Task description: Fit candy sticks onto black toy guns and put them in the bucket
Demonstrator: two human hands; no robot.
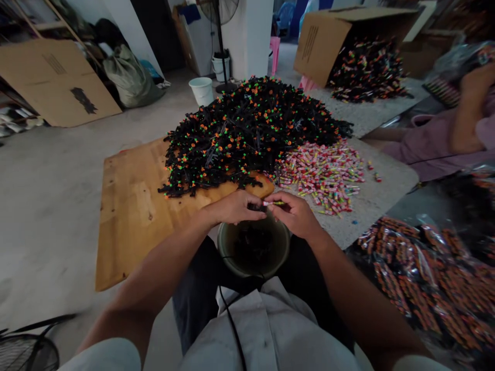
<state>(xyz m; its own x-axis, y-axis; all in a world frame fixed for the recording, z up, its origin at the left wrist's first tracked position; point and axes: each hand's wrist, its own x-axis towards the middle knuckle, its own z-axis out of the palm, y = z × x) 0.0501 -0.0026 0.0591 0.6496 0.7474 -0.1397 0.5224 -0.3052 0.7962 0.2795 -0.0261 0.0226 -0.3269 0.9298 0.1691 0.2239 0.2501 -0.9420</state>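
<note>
My left hand (240, 207) is closed, its thumb and fingers curled round a black plastic piece (253, 207) that is mostly hidden. Right beside it, my right hand (294, 212) pinches a small pink-and-yellow tube (270, 203), pointed towards the left hand. Both hands are above a bucket (222, 247) between my knees, with dark pieces inside. A heap of black plastic toys (247, 129) with orange and green bits rises just beyond. Close to my right hand, many pink-and-yellow tubes (325, 175) lie in a loose pile.
A wooden board (135, 216) extends left, and a grey tabletop (390, 175) right. An open cardboard box (320, 46) spills more pieces at the back right. Clear bags of packed pieces (425, 278) lie at right, near another person's arm (467, 113). A white bucket (201, 91) stands behind.
</note>
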